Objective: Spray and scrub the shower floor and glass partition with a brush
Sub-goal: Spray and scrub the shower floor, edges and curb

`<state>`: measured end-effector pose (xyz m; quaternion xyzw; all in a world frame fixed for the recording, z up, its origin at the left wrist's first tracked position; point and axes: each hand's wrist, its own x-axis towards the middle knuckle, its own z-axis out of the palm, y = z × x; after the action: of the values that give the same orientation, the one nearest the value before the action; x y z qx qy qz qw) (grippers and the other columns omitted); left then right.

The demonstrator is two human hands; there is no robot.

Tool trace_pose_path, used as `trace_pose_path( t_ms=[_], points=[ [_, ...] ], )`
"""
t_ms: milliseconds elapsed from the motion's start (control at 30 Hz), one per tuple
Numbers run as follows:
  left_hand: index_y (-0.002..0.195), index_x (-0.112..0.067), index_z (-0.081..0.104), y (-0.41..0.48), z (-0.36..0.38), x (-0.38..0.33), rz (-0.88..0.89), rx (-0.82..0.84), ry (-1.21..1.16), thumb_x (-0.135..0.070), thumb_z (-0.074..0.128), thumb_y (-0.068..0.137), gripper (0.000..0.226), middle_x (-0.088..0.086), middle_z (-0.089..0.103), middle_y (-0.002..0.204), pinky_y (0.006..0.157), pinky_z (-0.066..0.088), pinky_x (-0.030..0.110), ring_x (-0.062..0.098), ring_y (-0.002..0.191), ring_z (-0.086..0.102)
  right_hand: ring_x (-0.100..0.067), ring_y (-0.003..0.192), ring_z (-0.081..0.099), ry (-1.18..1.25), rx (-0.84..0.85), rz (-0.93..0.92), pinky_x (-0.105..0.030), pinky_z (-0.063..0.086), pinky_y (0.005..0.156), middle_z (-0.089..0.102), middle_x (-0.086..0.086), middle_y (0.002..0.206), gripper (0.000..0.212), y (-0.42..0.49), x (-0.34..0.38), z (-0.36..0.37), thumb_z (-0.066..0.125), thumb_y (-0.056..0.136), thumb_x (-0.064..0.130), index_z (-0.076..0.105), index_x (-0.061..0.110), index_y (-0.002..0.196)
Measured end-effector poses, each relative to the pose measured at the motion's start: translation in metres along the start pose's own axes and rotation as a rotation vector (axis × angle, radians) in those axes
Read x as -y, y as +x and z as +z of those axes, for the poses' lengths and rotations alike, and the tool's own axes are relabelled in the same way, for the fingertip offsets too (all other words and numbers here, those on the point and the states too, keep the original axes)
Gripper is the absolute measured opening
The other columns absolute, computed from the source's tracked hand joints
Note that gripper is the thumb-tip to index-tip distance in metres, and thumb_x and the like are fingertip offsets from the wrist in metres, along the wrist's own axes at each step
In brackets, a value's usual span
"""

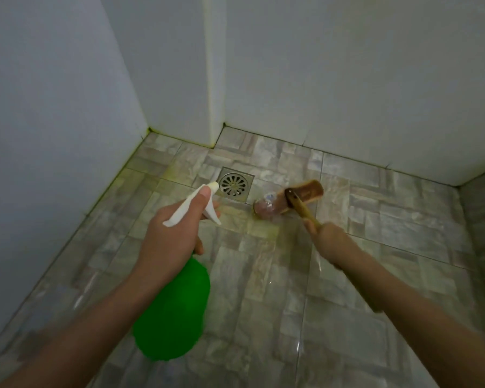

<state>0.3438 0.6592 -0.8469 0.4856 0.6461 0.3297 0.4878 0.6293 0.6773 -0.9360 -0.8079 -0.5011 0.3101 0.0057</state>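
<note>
Tiled shower floor (263, 275), drain (235, 185) ahead; left hand (174, 233) grips spray bottle (174, 312), right hand (329, 238) grips brush (297, 198) handle.

Grips green plastic spray bottle (177, 309) with white trigger in left hand (168, 233); holds wooden-handled scrub brush (305, 193) in right hand (328, 236), bristles on grey tiled shower floor (375, 219), just right of square metal drain (234, 186).

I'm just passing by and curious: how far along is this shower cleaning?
Looks done: yellowish spray residue tints the floor around the drain. In hand: the left hand grips the spray bottle; the right hand holds the brush, its head on the tiles beside the drain. Left: the rest of the floor probably needs scrubbing, and the glass partition is out of view, so I can't judge it.
</note>
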Motion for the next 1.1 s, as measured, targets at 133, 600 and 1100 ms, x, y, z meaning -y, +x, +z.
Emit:
trace_pose_path(
  t_ms=[133, 600, 1100],
  points=[
    [0.086, -0.031, 0.078, -0.001, -0.007, 0.008, -0.005, -0.041, 0.002, -0.070, 0.042, 0.092, 0.053, -0.001, 0.079, 0.093, 0.053, 0.047, 0.024, 0.010, 0.041, 0.055, -0.025, 0.048, 0.049, -0.024, -0.033, -0.080, -0.028, 0.040, 0.045, 0.051, -0.014, 0.064, 0.058, 0.062, 0.077, -0.025, 0.025, 0.100, 0.054, 0.045, 0.006, 0.073],
    [0.088, -0.033, 0.078, 0.003, -0.038, 0.016, -0.013, -0.147, -0.078, -0.061, 0.044, 0.095, 0.045, 0.012, 0.076, 0.093, 0.043, 0.042, 0.013, 0.007, 0.039, 0.053, -0.026, 0.049, 0.049, 0.119, -0.039, -0.100, -0.032, 0.044, 0.049, 0.054, -0.016, 0.071, 0.057, 0.092, 0.144, 0.008, 0.027, 0.100, 0.052, 0.047, 0.003, 0.081],
    [0.084, -0.057, 0.073, -0.006, -0.074, 0.036, -0.019, -0.252, -0.134, -0.081, 0.046, 0.081, 0.037, 0.011, 0.078, 0.089, 0.052, 0.049, 0.034, 0.021, 0.049, 0.059, -0.025, 0.050, 0.050, 0.014, 0.048, -0.185, -0.029, 0.040, 0.043, 0.055, -0.015, 0.073, 0.059, 0.075, 0.154, 0.034, 0.031, 0.097, 0.058, 0.050, 0.004, 0.085]
  ],
)
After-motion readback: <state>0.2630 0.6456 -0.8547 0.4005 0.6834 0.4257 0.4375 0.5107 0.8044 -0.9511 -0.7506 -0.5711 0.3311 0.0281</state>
